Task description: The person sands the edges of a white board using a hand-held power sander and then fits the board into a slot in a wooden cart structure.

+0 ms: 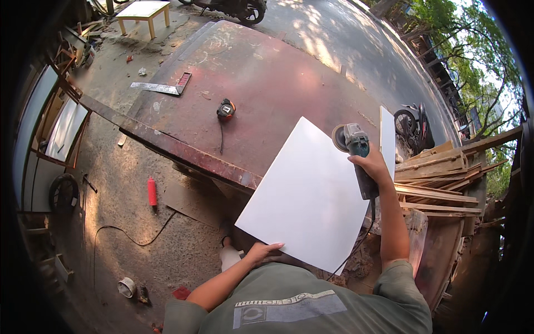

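Observation:
A white rectangular board lies tilted across the near edge of the red-brown worktable, jutting toward my body. My left hand grips its near edge, thumb on top and the other fingers mostly hidden. In my right hand is an angle grinder, held by its dark body over the board's right side. Its round disc points to the left; whether it touches the board or spins I cannot tell. From the grinder's rear, a black cord runs down past the board's right edge.
On the worktable lie a tape measure and a metal try square. Wood strips are piled to the right, beside another white panel. A red bottle and a cord are on the ground at left.

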`<state>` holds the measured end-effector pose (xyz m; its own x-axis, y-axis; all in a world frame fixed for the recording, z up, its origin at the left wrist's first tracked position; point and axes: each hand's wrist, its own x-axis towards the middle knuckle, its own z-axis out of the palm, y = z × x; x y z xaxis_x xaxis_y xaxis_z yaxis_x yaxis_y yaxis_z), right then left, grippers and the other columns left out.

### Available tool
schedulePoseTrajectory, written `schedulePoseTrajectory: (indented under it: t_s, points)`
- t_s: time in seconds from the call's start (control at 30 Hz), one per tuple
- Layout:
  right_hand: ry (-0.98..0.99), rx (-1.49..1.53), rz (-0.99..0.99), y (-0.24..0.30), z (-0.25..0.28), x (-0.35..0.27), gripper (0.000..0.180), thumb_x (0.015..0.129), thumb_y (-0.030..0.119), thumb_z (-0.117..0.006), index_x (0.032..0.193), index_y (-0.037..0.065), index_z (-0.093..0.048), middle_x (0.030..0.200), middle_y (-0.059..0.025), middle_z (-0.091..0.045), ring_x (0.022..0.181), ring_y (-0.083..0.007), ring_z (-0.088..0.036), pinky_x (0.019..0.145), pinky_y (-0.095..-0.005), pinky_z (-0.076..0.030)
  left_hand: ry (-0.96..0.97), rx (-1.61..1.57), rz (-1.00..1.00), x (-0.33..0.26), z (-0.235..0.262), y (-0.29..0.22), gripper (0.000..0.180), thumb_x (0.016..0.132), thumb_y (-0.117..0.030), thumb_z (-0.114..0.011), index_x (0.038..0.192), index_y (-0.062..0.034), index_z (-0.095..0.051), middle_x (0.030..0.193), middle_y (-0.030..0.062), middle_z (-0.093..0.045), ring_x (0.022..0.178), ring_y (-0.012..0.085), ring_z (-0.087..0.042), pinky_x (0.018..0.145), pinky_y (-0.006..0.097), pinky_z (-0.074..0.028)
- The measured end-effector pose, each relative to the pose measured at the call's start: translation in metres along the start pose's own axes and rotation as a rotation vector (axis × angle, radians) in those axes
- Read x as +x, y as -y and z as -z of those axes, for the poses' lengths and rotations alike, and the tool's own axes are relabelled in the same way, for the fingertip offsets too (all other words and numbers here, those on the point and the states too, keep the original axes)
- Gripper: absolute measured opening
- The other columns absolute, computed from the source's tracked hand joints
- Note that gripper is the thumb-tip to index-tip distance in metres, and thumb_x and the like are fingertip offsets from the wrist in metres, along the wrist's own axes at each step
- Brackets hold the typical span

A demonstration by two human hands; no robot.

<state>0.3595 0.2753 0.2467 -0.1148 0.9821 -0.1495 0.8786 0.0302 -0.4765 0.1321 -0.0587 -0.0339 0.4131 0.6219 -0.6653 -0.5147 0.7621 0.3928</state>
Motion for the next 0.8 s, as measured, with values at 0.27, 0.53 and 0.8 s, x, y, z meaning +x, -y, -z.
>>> schedulePoseTrajectory:
  t_s: [0.27,0.53,0.8]
  points:
    - [-0.523,0.235,-0.458,-0.031,0.039,-0.31,0.07,0.072,0.019,-0.085,0.13,-0.004,-0.054,0.113,-0.0175,-0.069,0.102,-0.0275,-0.067,0.094,-0.0387,-0.051,0.099,-0.303,0.2,0.074,-0.092,0.023,0.041,0.097,-0.016,-0.07,0.127,0.0065,-0.053,0.128,0.0101,-0.057,0.12,0.025,-0.06,0.1,0.042,-0.057]
    - [-0.916,0.309,-0.666,-0.107,-0.038,-0.471,0.073,0.071,0.018,-0.085,0.131,-0.007,-0.052,0.117,-0.0207,-0.066,0.105,-0.0295,-0.065,0.096,-0.04,-0.049,0.598,0.739,0.544,0.049,-0.168,-0.046,0.056,0.1,-0.043,-0.064,0.127,0.0057,-0.057,0.108,0.0178,-0.07,0.091,0.0216,-0.071,0.08,0.03,-0.055]
    - [-0.63,0.339,-0.544,-0.127,-0.153,-0.481,0.085,0.07,0.024,-0.087,0.14,0.002,-0.046,0.115,-0.0246,-0.068,0.105,-0.044,-0.067,0.088,-0.0477,-0.054,-0.161,2.176,-0.693,0.163,-0.136,-0.217,0.109,0.083,-0.073,-0.065,0.156,0.002,-0.031,0.164,0.0247,-0.023,0.155,0.0377,-0.017,0.121,0.055,-0.025]
